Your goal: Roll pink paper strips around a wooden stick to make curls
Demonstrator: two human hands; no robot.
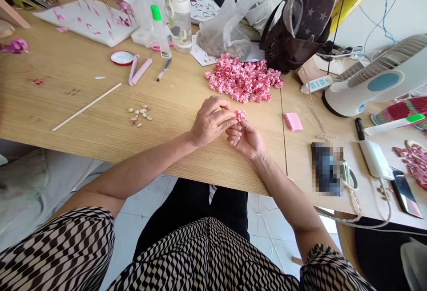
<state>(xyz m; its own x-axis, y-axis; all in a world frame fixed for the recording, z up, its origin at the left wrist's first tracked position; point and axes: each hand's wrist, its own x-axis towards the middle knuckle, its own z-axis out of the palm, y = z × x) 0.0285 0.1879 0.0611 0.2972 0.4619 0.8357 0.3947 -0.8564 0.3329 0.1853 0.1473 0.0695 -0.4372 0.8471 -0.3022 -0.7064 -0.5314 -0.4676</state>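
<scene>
A small pink paper flower [240, 114] is pinched between my two hands, above the wooden table near its front edge. My left hand [213, 119] comes in from the left with thumb and fingertips on the flower. From the right, my right hand [245, 137] grips its lower side with thumb and forefinger, the other fingers curled in. Just beyond my hands lies a heap of similar pink curled paper flowers [243, 79]. A stack of pink paper squares [292, 122] rests to the right.
Left of my hands are several pale seeds [140, 115] and a thin wooden stick [86, 107]. Behind stand a clear water bottle [180, 19], a glue bottle [160, 33] and a plastic bag [227, 28]. A white fan [376, 77], phone [405, 191] and scissors [350, 177] are at right.
</scene>
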